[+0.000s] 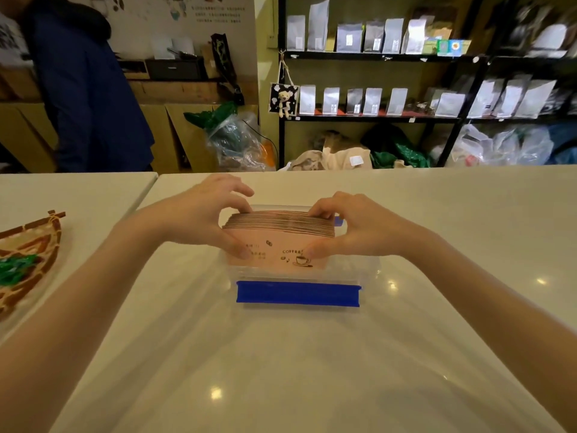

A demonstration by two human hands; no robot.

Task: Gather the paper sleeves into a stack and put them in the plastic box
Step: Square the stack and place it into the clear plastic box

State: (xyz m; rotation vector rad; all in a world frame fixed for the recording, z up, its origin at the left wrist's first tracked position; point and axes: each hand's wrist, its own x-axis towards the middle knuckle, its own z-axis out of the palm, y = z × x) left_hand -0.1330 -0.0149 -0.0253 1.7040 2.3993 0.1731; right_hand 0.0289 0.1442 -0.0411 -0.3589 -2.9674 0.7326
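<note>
A thick stack of pink paper sleeves (278,242) with a coffee cup print stands on edge, its lower part inside a clear plastic box (368,270). The box has a blue clasp (298,293) on its near side and another blue clasp at the far right corner. My left hand (203,214) grips the stack's left end, thumb on the front face and fingers over the top. My right hand (352,226) grips the right end the same way.
The box sits on a white table (281,370). A brown patterned tray (28,254) with green stuff lies on the neighbouring table at left. A person in dark blue (90,89) stands beyond the tables. Shelves of pouches (374,101) line the back wall.
</note>
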